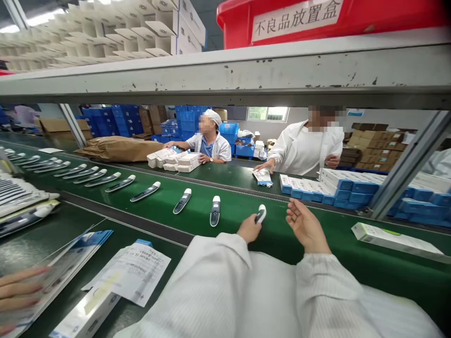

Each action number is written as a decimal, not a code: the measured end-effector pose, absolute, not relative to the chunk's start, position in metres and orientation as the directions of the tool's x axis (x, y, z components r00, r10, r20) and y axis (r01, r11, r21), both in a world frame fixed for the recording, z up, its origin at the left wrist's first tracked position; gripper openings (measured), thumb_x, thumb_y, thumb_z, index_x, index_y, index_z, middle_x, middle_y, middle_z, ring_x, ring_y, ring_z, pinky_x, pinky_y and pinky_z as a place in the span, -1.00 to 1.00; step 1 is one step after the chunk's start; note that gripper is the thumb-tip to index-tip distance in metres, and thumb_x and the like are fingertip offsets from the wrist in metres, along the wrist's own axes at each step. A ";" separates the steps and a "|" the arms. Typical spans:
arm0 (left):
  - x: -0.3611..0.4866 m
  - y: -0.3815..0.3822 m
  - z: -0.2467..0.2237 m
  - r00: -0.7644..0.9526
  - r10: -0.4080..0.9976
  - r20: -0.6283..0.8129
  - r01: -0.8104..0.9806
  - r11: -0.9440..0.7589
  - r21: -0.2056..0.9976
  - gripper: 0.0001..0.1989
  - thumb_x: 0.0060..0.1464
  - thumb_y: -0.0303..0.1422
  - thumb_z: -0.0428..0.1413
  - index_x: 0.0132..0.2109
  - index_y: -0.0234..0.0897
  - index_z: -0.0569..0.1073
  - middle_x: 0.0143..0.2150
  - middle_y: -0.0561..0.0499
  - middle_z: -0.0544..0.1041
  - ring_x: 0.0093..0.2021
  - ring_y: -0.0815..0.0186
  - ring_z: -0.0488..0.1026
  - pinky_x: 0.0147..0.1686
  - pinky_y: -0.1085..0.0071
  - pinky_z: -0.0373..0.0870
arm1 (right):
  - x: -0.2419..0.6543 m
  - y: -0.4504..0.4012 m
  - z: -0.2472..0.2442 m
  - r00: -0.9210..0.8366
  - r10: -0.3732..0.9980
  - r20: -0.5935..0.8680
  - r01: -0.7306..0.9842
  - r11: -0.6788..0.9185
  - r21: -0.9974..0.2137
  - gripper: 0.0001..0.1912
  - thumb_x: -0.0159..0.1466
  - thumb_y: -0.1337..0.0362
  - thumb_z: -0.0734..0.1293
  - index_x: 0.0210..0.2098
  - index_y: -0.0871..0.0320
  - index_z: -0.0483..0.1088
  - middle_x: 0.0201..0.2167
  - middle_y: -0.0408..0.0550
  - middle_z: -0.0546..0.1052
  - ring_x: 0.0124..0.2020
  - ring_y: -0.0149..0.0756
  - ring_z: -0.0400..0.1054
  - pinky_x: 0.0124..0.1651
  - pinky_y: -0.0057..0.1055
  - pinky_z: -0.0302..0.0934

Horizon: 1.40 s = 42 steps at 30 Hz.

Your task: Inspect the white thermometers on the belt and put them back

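My left hand [249, 229] is closed around a slim, white-and-dark handheld device [261, 213], its white tip sticking up past the fingers. To its right, my right hand [307, 226] is raised above the green conveyor belt [197, 222] with its fingers apart and nothing in it. Just left of my left hand, another such device [214, 211] lies on the belt, a dark recess showing in its upper face. One more device [182, 202] lies beyond that, and several others trail off in a row to the far left.
A white carton [398, 240] lies at the right. At lower left, a co-worker's hand [21, 295] rests on packaging near a printed sheet [137, 270] and a white box [86, 317]. Two co-workers handle boxes opposite. Overhead runs a shelf [197, 77] with a red bin [232, 26].
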State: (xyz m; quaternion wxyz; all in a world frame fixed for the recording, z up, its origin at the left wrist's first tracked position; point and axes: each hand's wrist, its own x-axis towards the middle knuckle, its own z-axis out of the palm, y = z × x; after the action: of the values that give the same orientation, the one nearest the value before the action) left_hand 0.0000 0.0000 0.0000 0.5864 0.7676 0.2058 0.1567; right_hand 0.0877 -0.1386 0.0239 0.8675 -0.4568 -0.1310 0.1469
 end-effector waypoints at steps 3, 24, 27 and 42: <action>-0.013 0.019 0.013 0.911 0.411 -0.027 0.026 0.009 1.000 -0.68 0.17 -0.33 -0.16 0.00 -0.29 0.35 -0.01 -0.20 0.45 -0.14 0.23 0.45 -0.51 0.51 0.26 | 0.088 -0.122 0.004 0.931 0.366 -0.001 -0.241 0.610 -0.755 -0.83 -0.04 0.18 0.44 -0.45 0.04 0.43 -0.56 -0.19 0.42 -0.59 -0.45 0.23 -0.64 -0.51 0.10; -0.024 0.013 0.011 0.803 0.567 0.183 -0.244 0.032 0.969 -0.70 0.02 -0.15 0.09 -0.16 -0.24 0.42 -0.07 -0.11 0.46 -0.03 0.16 0.37 -0.22 0.37 0.34 | 0.038 -0.102 0.007 0.745 0.643 0.178 -0.137 0.409 -0.902 -0.64 0.08 0.01 0.37 -0.19 0.06 0.46 -0.28 -0.10 0.55 -0.31 -0.26 0.40 -0.38 -0.42 0.24; -0.025 0.034 0.004 0.729 0.599 0.331 0.124 -0.592 0.797 -0.52 -0.06 -0.32 0.19 0.05 -0.20 0.35 0.26 -0.18 0.20 0.26 -0.01 0.06 0.12 0.12 0.11 | 0.037 -0.107 0.010 0.698 0.692 0.186 -0.201 0.439 -0.876 -0.65 0.11 0.02 0.34 -0.17 0.05 0.47 -0.13 -0.07 0.55 -0.20 -0.20 0.42 -0.31 -0.38 0.26; -0.021 0.059 -0.005 0.813 0.582 -0.014 0.173 -0.220 0.960 -0.52 -0.01 -0.48 -0.01 0.11 -0.34 0.28 -0.10 -0.17 0.48 -0.16 0.22 0.45 -0.31 0.40 0.39 | 0.037 -0.112 0.015 0.654 0.734 0.184 -0.228 0.424 -0.877 -0.64 0.15 0.02 0.32 -0.12 0.03 0.46 -0.04 -0.08 0.52 -0.12 -0.20 0.41 -0.21 -0.37 0.26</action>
State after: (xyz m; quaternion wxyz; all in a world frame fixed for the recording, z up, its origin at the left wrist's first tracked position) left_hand -0.0212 0.0590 -0.0051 0.5731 0.7603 0.2483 0.1783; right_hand 0.0369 -0.1121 0.0149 0.7940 -0.4434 -0.2851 0.3027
